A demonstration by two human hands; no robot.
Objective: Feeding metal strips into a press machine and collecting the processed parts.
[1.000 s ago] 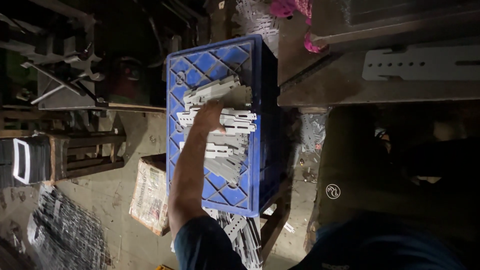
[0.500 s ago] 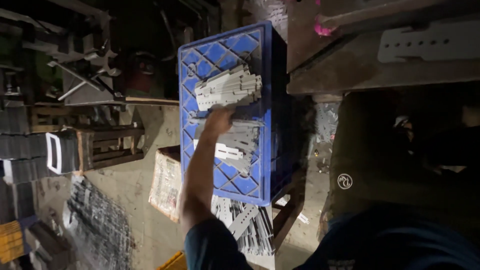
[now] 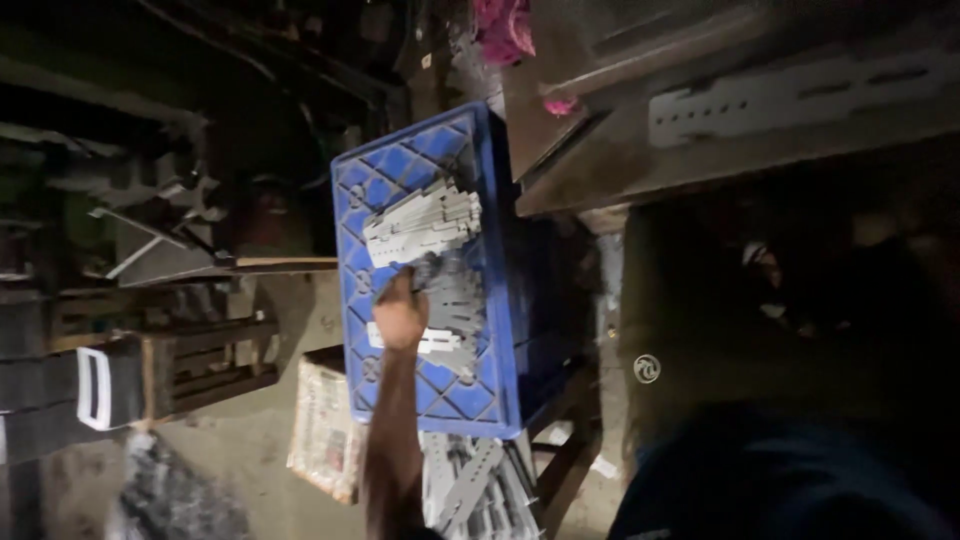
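One hand is in view, the left hand, reaching down into a blue plastic crate with a lattice-patterned floor. The fingers are curled onto flat grey metal strips lying in the middle of the crate; whether the grip has fully closed on a strip cannot be told, as the back of the hand covers the contact. A second bundle of metal strips lies in the crate just above the hand, fanned slightly and set at a slant. The right hand is out of view.

The crate sits low, beside and partly under the edge of a workbench. On the bench top lies a long perforated metal bar, pale, with holes along its length. Below the crate, near the forearm, more perforated strips lie in a loose pile. To the left of these stands a cardboard box on the dusty floor. Further left are wooden slats and dark metal frames, dimly lit.
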